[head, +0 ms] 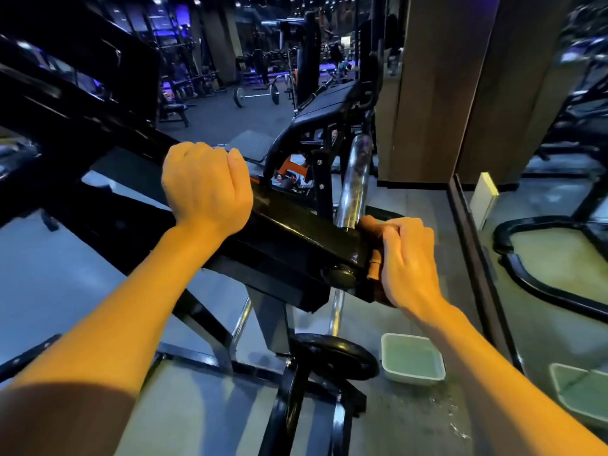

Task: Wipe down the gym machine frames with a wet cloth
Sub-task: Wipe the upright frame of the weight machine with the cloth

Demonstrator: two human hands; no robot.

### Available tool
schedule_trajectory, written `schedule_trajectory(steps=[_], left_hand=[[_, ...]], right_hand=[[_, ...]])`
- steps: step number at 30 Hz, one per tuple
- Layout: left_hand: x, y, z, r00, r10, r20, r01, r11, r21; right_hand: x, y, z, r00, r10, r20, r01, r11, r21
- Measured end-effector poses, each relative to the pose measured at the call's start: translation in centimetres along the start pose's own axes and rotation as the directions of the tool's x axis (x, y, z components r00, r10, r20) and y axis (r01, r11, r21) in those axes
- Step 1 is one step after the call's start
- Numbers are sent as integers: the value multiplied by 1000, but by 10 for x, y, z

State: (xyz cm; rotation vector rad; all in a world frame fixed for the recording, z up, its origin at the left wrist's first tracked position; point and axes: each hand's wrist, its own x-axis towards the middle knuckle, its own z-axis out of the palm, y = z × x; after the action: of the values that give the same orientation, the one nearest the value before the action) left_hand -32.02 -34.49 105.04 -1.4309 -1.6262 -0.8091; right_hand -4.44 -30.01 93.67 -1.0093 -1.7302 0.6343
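Right hand (408,258) pressed the cloth (375,264) against the beam's (296,238) near end; left hand (205,189) clenched the beam farther up its axis.

Open floor (404,205) betw. black frame arm (296,238) & mirror wall (543,225). Obstacles: chrome bar (353,179) at arm end; water tub (413,362) & weight plate (332,355) below.

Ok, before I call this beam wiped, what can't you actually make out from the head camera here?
- Cloth: mostly covered by the right hand; wetness unreadable.
- Beam end face: hidden behind cloth and hand.
- Left hand fingers: curled over the beam's far side, out of sight.
- Tub on the floor: holds greenish liquid; depth unclear.
- Background machines: dark and blurred.
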Motion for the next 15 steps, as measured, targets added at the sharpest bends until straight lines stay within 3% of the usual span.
schedule_trajectory(steps=[2, 7, 9, 15], left_hand=[[0, 2, -1, 1000, -7, 0, 7, 1000, -8], [1, -1, -1, 999, 1, 34, -1, 1000, 4], [1, -1, -1, 999, -2, 33, 1, 1000, 23], [1, 0, -1, 999, -27, 27, 26, 1000, 3]], right_hand=[[5, 0, 3, 999, 12, -44, -14, 999, -39], [22, -82, 49, 956, -279, -90, 259, 948, -183], [16, -101, 68, 948, -303, -96, 287, 946, -148], [-4, -24, 17, 959, -283, -15, 276, 946, -172]])
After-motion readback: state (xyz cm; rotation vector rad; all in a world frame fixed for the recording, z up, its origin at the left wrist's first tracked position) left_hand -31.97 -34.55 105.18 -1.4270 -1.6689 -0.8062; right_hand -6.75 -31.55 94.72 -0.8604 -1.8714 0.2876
